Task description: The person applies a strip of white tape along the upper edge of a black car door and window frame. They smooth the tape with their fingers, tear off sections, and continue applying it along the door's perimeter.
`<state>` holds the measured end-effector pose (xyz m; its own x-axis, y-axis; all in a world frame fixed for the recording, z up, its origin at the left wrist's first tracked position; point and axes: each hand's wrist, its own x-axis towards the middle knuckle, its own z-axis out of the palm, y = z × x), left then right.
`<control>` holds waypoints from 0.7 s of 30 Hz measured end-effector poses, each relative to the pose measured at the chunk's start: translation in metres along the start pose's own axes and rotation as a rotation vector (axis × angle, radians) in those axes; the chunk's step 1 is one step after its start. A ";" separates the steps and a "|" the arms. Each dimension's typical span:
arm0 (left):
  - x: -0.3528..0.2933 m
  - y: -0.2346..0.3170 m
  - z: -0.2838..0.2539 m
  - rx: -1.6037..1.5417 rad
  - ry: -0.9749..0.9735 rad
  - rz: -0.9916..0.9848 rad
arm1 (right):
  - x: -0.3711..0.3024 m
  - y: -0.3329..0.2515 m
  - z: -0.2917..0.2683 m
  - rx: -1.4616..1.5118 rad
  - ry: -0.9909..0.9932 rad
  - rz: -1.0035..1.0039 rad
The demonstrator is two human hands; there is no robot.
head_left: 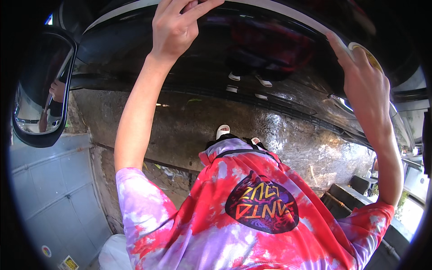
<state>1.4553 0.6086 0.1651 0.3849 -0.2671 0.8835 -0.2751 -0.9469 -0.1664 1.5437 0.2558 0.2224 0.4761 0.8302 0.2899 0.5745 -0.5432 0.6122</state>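
Over the top edge of the head view, my left hand (176, 28) rests at a pale strip that looks like tape on a black, glossy car panel (202, 49). One digit stretches to the right; the other fingertips are cut off, and nothing shows in the hand. To the right, my right hand (366, 81) grips a roll of tape (372, 58), pale-rimmed and yellowish inside. Its index finger reaches out to the pale strip (288, 14) near the roll. Between both hands the strip curves along the car's upper side.
A car side mirror (45, 90) juts out at far left. Below it stands a grey-blue panelled surface (58, 180) beside a white bag (114, 253). Wet concrete floor (180, 117) lies under the car, with my white slippers (222, 131) on it. Dark boxy objects (346, 196) stand at lower right.
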 end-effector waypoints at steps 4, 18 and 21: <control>-0.003 -0.005 0.009 -0.014 0.080 0.020 | -0.002 -0.003 0.002 -0.032 0.034 -0.006; 0.007 -0.005 0.028 0.033 0.080 0.238 | -0.003 -0.010 0.000 -0.003 -0.078 0.043; 0.020 0.015 0.035 -0.087 0.088 0.180 | -0.004 -0.008 0.005 -0.015 -0.038 0.026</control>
<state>1.4892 0.5828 0.1647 0.2449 -0.4103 0.8784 -0.4086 -0.8653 -0.2902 1.5405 0.2560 0.2121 0.5157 0.8103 0.2784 0.5517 -0.5626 0.6157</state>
